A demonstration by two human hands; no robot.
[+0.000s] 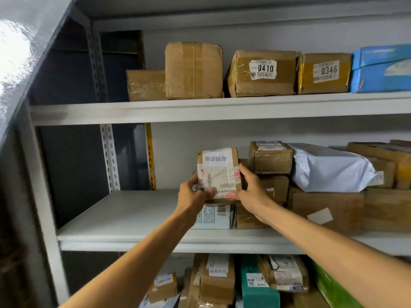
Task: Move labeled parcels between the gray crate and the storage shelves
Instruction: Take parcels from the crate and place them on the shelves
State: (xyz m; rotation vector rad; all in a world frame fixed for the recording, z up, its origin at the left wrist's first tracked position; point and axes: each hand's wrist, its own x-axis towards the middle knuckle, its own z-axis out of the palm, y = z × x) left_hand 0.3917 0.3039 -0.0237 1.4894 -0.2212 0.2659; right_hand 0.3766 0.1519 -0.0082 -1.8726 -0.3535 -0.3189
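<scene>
Parcel (pixel 219 174), small taped cardboard with white label, at middle shelf (pixel 124 214), just above white box (pixel 213 217). Gripped at lower sides by left hand (pixel 193 194) and right hand (pixel 251 190), fingers curled round it. Looks light and stiff, tape probably slick: calls for opposite-side grip.

A dark blue flat panel (pixel 73 165) is standing well left of the fingers (pixel 245 173), with a narrow yellow printed strip (pixel 149 147) running down its right edge, nearer them. A glossy grey slanted surface (pixel 29 43) is catching light far up-left.
</scene>
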